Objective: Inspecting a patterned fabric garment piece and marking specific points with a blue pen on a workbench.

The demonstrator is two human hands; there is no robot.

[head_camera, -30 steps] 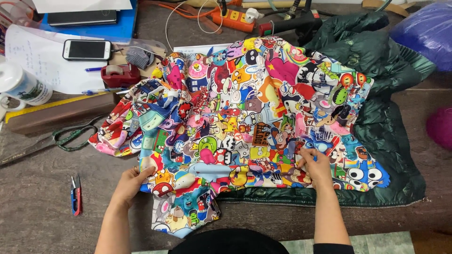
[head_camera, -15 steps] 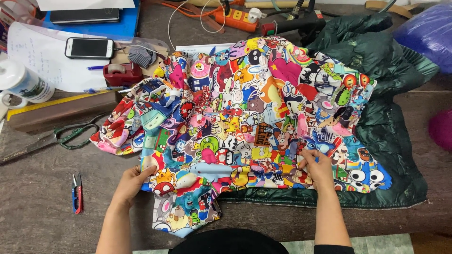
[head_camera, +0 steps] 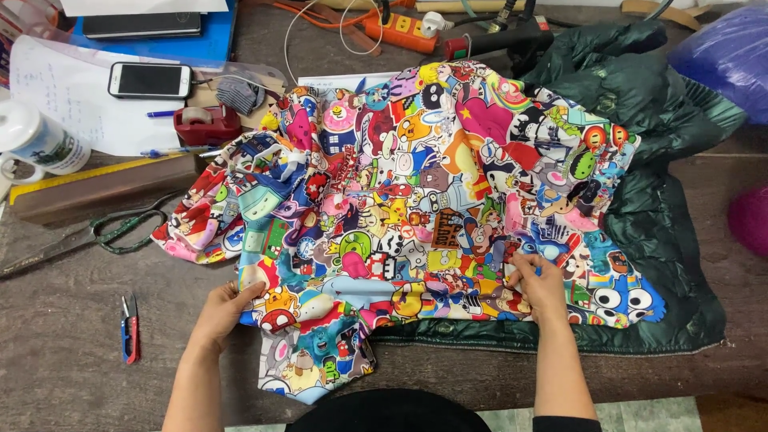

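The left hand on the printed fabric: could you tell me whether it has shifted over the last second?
Barely. The left hand stays pinching the colourful fabric edge, equally far right of the small snips.

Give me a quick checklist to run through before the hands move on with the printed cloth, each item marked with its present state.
1. Left hand has a grip on the printed cloth at its left edge: ok.
2. Right hand rests on the cloth near its lower right: ok; whether it pinches the cloth, cannot tell.
3. Cloth lies flat: not ok, it is bunched and folded at the left side.
4. Cloth lies over the green jacket, which shows at the right and along the lower edge: ok.
5. Scissors and small snips lie apart from both hands and the cloth: ok.
6. Phone sits off the cloth: ok.
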